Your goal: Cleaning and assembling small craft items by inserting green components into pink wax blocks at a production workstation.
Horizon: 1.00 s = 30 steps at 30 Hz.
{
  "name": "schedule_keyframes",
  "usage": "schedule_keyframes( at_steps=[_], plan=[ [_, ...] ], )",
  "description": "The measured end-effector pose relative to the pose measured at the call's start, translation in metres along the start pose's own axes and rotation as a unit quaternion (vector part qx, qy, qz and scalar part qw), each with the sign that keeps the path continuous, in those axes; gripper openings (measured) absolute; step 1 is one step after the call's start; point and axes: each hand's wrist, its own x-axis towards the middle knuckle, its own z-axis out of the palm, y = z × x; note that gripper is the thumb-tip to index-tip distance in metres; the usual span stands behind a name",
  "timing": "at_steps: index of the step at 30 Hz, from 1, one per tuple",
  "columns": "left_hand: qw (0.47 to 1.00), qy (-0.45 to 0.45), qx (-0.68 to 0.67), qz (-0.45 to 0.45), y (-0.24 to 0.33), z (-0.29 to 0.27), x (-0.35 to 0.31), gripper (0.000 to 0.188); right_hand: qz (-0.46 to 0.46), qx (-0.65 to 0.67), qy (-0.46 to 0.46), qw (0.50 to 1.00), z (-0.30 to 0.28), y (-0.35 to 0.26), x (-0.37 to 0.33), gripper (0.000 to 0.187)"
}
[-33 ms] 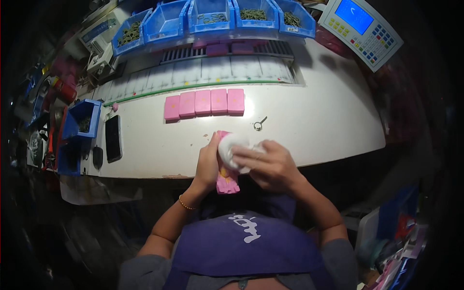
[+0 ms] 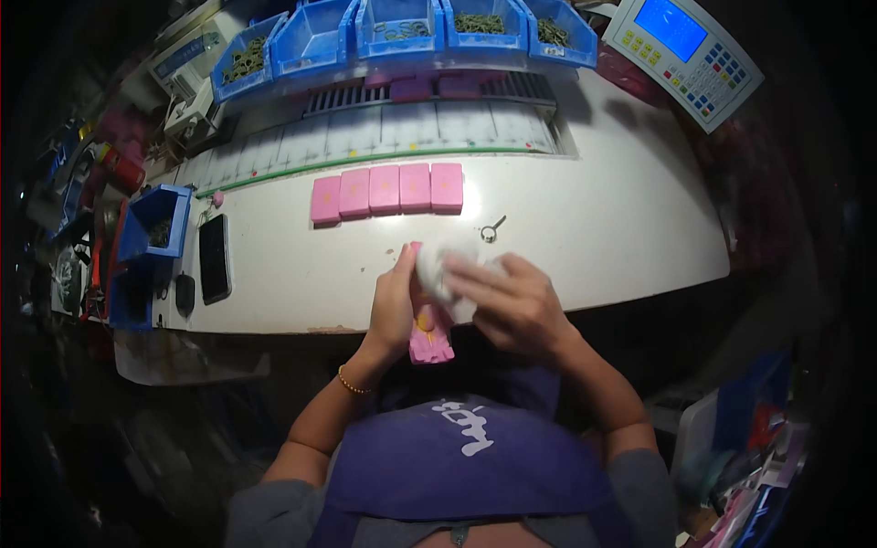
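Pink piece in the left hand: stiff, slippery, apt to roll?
The pink piece is probably fairly stiff: its lower end juts past the left hand without visible droop. Its matte look suggests decent grip. Its blocky outline makes rolling unlikely.

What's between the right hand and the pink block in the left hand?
In the head view, a blurred white pad lies between the right hand and the pink block.

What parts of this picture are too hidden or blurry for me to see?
In the head view:
Round white object: blurred; its surface is unclear.
Pink block with yellow marks: middle mostly hidden behind the round white object.
Bare right hand: fingertips blurred.
Middle blue plastic bin: back cut off by the top edge.
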Motion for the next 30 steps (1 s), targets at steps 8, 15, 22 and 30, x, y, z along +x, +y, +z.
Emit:
schedule_keyframes(
  at_steps=[8, 15, 22, 30],
  plan=[
    [0.993, 0.05, 0.096, 0.048, 0.003, -0.009, -0.002, 0.056, 0.11, 0.22, 0.059, 0.968, -0.005, -0.004, -0.006, 0.058],
    [0.99, 0.091, 0.067, 0.08, 0.005, 0.006, 0.003, 0.058, 0.156, 0.298, -0.114, 0.935, -0.001, -0.024, -0.023, 0.055],
    [0.996, 0.09, -0.02, -0.008, 0.019, -0.034, 0.005, 0.062, 0.264, -0.017, 0.076, 0.961, -0.053, 0.014, -0.033, 0.04],
    [0.938, 0.045, 0.273, 0.21, -0.021, -0.008, -0.011, 0.032, 0.309, 0.368, 0.083, 0.873, 0.041, -0.009, 0.001, 0.029]
  ],
)
